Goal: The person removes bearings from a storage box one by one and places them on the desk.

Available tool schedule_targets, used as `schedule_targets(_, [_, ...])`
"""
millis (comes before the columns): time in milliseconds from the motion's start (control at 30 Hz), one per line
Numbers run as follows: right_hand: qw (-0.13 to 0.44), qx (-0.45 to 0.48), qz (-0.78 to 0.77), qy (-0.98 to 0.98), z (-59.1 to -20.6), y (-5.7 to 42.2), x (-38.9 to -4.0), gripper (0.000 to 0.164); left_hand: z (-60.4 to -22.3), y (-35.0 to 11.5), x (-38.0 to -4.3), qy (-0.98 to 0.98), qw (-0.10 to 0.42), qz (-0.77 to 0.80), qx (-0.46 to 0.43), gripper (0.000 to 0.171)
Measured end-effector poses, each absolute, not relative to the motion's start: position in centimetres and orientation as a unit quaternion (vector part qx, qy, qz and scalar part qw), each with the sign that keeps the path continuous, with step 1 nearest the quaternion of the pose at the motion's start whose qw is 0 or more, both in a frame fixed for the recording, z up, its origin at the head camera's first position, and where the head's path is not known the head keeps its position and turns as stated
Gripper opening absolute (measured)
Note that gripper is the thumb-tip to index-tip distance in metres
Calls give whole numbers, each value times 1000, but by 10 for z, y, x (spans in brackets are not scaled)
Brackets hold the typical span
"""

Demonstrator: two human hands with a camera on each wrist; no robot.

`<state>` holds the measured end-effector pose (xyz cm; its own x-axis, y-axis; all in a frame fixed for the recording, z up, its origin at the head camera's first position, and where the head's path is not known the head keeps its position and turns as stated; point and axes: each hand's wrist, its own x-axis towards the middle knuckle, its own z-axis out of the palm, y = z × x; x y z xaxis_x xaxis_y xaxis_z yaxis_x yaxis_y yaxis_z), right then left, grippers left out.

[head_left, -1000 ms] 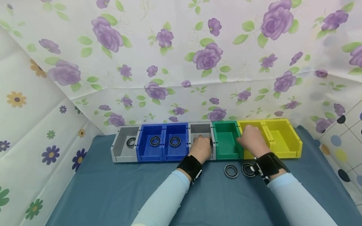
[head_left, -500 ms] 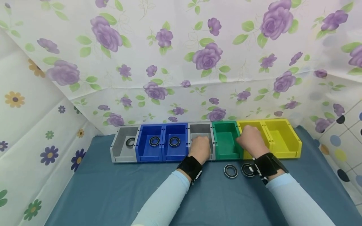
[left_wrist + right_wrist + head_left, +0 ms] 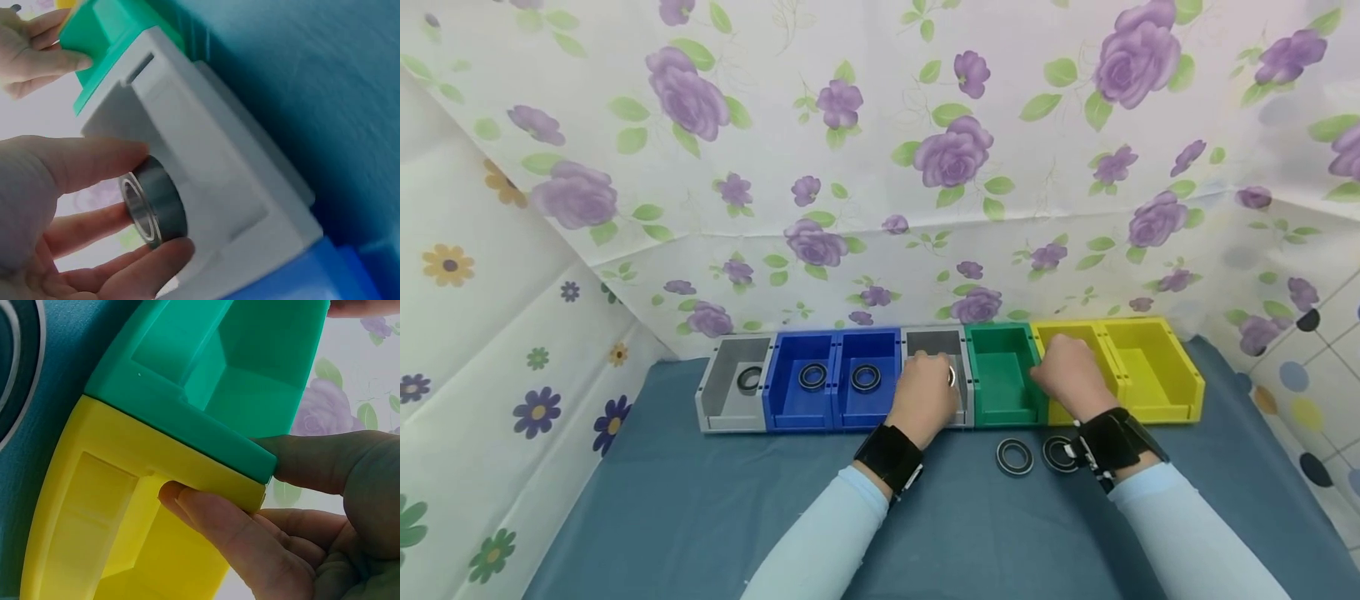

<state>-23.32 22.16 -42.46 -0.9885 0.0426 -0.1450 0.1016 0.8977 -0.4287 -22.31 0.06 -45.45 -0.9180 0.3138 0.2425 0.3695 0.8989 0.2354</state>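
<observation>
My left hand (image 3: 923, 396) is at the second grey bin (image 3: 934, 342), pinching a ball bearing (image 3: 164, 199) between thumb and fingertips. In the left wrist view the bearing is tilted on edge by the bin's opening; the head view shows only a sliver of it beside the hand. My right hand (image 3: 1071, 377) pinches the adjoining side walls of the green bin (image 3: 200, 434) and the nearer yellow bin (image 3: 81, 500). Its thumb lies on the green side, and a finger reaches into the yellow bin. From the head view, the right fingertips are partly hidden.
Two bearings, one bare (image 3: 1014, 457) and one partly under the right wrist strap (image 3: 1060, 454), lie on the blue cloth (image 3: 715, 517). The left grey bin (image 3: 730, 358) and both blue bins (image 3: 793, 350) hold one bearing each. Another yellow bin (image 3: 1150, 375) ends the row.
My left hand has lifted slightly and shifted a little left within the grey bin area, and the bearing's edge now shows beside it. The right hand stays in place.
</observation>
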Motion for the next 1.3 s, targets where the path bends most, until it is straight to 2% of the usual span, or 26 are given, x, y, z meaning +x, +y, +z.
schedule_targets(133, [66,36,-223,972,-425,223,-233,19,-448,-8,-214,-961,114,-184,-171,31])
schedule_targets(333, [68,35,-222,972,-426,223,-233,20,-441,-20,-197,-939,148,-253,-180,42])
schedule_targets(900, [67,37,-221,972,-431,225,-235,21,-449,-34,-156,-903,195,-321,-208,42])
schedule_targets(1300, [67,35,-223,972,-429,223,-235,21,-468,-27,-143,-909,157,-313,-224,44])
